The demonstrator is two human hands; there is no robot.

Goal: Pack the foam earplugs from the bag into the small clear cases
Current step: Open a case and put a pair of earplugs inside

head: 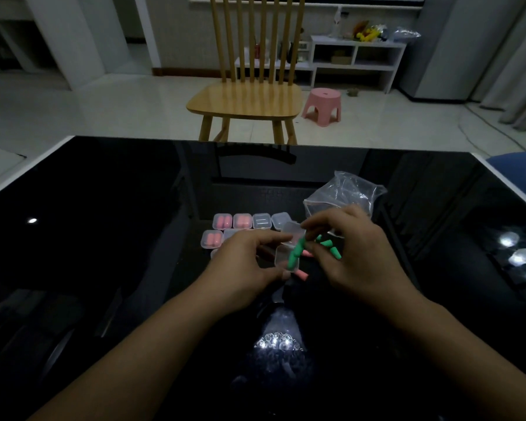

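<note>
My left hand (pixel 243 262) pinches one open clear case (pixel 286 253); my right hand (pixel 356 253) pinches a green earplug (pixel 295 253) into it. I count three closed cases holding pink earplugs (pixel 222 221), at least two empty ones (pixel 261 220), several loose green earplugs (pixel 328 244) and two pink (pixel 301 273), and one clear bag (pixel 343 192). Glossy black table (pixel 104 238); beyond it a wooden chair (pixel 246 98), a pink stool (pixel 324 106) and white shelving (pixel 359 47) on a pale tiled floor. No legible writing.

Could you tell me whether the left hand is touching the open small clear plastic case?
Touching: the head view shows the left hand pinching the open small clear plastic case.
</note>
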